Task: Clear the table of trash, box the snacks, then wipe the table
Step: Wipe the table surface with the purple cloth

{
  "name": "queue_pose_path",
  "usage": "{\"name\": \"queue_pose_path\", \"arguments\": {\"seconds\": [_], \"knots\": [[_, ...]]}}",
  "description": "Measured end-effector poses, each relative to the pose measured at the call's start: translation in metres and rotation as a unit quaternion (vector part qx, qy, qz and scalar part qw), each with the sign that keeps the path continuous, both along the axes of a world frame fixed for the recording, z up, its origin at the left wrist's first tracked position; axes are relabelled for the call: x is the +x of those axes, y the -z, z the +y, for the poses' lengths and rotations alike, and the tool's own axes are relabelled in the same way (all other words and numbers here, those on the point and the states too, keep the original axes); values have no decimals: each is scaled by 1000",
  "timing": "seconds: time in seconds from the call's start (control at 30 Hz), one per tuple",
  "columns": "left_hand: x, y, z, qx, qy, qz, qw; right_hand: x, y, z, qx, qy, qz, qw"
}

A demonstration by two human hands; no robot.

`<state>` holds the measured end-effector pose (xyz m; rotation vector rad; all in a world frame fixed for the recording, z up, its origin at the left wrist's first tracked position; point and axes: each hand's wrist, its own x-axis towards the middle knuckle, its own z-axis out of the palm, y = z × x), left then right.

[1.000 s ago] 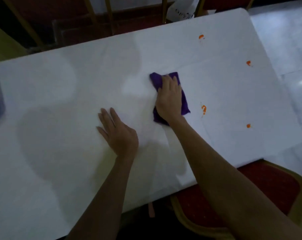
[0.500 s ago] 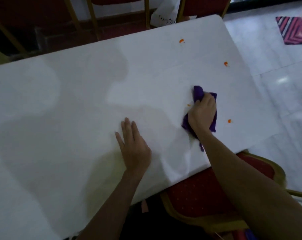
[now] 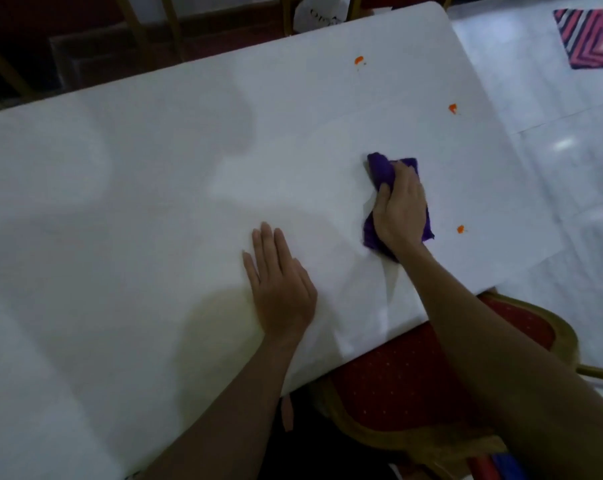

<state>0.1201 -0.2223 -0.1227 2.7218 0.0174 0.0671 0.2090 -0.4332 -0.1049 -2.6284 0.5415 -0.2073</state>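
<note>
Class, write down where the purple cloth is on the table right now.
Head view: the purple cloth lies right of centre on the white table, gripped under the right hand, between the flat left hand and an orange spot.

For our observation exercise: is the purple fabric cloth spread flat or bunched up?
Bunched up: the purple fabric cloth bulges in crumpled folds around the right hand gripping it.
</note>
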Motion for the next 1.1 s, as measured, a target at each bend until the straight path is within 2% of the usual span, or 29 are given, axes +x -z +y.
{"name": "queue_pose_path", "arguments": {"seconds": [0.07, 0.1, 0.2, 0.3, 0.37, 0.4, 0.5, 0.57, 0.6, 0.67, 0.73, 0.83, 0.97, 1.03, 1.1], "knots": [[-2, 0, 1, 2, 4, 1, 1000, 18, -2, 15, 14, 64, 10, 998], [-3, -1, 1, 0, 3, 0, 1000, 20, -2, 32, 15, 57, 9, 998], [-4, -1, 4, -1, 5, -11, 1000, -8, 0, 94, 42, -59, -11, 997], [-3, -1, 5, 10, 18, -7, 1000, -56, -2, 107, 72, -183, 33, 980], [-3, -2, 6, 13, 14, 13, 1000, -68, -2, 72, 60, -253, 46, 965], [-2, -2, 6, 14, 9, 20, 1000, -69, 0, 49, 45, -255, 51, 965], [1, -1, 4, 17, 1, 27, 999, -59, -1, -4, 41, -143, 35, 988], [1, 2, 5, 20, 1, 25, 999, -54, -4, -10, 52, -89, 30, 994], [1, 3, 5, 25, 3, 22, 999, -55, -5, -10, 48, -97, 36, 993], [0, 6, 8, 34, 6, 18, 999, -67, -6, -16, 41, -176, 61, 982], [1, 6, 6, 36, 0, 30, 999, -83, -8, -39, 56, -276, 85, 956], [6, -3, -19, 19, -39, 55, 998, -97, -14, -91, 80, -344, 122, 928], [16, -9, -99, 0, -6, 45, 999, -101, -21, -157, 60, -368, 149, 916], [23, -9, -143, -15, 9, 41, 999, -88, -16, -187, 34, -357, 111, 927], [35, -7, -180, -27, 12, 35, 999, -62, -7, -205, 20, -294, 61, 954]]}}
